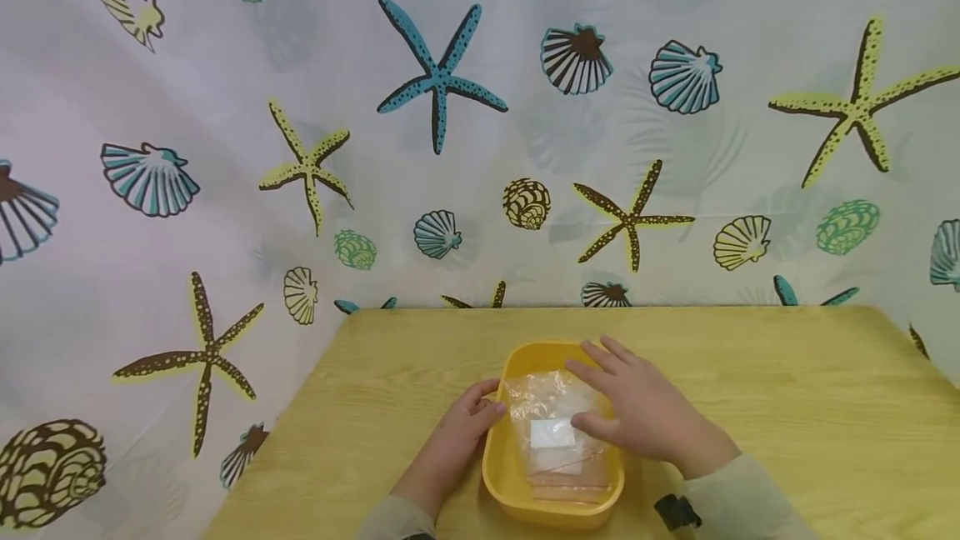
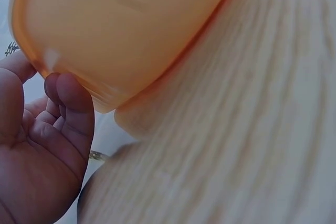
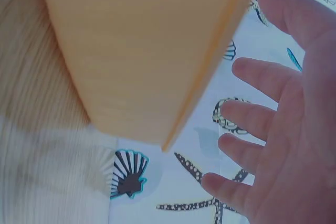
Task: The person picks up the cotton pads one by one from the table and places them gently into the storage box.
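Observation:
A yellow plastic tub (image 1: pixel 495 473) with rounded corners stands on the wooden table. Inside it lie clear zip bags (image 1: pixel 551 394) with reddish seal lines, and a white rectangle (image 1: pixel 552 433) shows among them. My left hand (image 1: pixel 459 432) holds the tub's left rim; in the left wrist view its curled fingers (image 2: pixel 73 98) meet the tub's outer wall (image 2: pixel 131 30). Over the tub's right side hovers my right hand (image 1: pixel 645 407), fingers spread and nothing in them. The right wrist view shows that hand's fingers (image 3: pixel 252 119) apart from the tub wall (image 3: pixel 142 51).
The light wooden table (image 1: pixel 787 407) extends to both sides of the tub. Behind it and at the sides hangs a white cloth (image 1: pixel 480 190) printed with starfish and shells. A dark band (image 1: pixel 677 512) is near the right sleeve (image 1: pixel 742 498).

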The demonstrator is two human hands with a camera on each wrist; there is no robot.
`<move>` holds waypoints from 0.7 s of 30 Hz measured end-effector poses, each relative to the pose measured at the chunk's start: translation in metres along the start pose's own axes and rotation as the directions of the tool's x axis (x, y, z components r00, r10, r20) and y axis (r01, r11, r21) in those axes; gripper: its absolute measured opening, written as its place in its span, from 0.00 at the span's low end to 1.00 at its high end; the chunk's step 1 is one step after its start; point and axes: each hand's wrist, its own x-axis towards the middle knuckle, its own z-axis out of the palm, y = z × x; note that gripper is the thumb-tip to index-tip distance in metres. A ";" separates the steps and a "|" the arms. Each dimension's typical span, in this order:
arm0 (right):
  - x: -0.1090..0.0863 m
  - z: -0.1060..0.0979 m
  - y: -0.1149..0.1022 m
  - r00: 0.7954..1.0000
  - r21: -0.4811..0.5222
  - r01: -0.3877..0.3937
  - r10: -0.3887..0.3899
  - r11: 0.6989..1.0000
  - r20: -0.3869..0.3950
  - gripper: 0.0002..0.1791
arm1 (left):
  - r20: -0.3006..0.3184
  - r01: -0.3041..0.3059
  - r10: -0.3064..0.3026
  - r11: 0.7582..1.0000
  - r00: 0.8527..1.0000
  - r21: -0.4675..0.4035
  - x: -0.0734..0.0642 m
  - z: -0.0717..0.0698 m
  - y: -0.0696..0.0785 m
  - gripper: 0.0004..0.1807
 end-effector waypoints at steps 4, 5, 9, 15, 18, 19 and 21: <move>-0.002 -0.001 0.004 1.000 -0.008 -0.008 0.008 1.000 -0.024 0.37 | -0.009 0.007 -0.007 1.000 1.000 0.016 -0.001 -0.006 0.000 0.35; -0.002 -0.002 0.005 1.000 -0.006 -0.016 0.016 1.000 -0.026 0.37 | -0.008 0.008 -0.008 1.000 1.000 0.017 -0.001 -0.007 0.000 0.35; -0.005 -0.007 0.012 0.999 0.006 -0.032 0.032 0.999 -0.038 0.37 | -0.003 0.011 -0.011 1.000 1.000 0.018 0.000 -0.010 0.003 0.34; -0.012 -0.011 0.024 0.998 0.032 -0.042 0.044 0.999 -0.055 0.37 | -0.002 0.000 0.000 1.000 1.000 0.010 0.000 -0.008 -0.001 0.34; -0.019 -0.013 0.031 0.996 0.027 -0.068 0.070 0.997 -0.064 0.36 | 0.016 -0.007 0.008 1.000 1.000 -0.009 0.000 -0.005 -0.005 0.33; -0.021 -0.014 0.034 0.994 0.026 -0.076 0.078 0.997 -0.071 0.36 | 0.020 -0.007 0.008 1.000 1.000 -0.020 0.000 -0.004 -0.005 0.33; -0.025 -0.018 0.040 0.992 0.016 -0.096 0.097 0.995 -0.087 0.36 | 0.022 -0.009 0.009 0.999 1.000 -0.035 0.002 -0.001 -0.005 0.33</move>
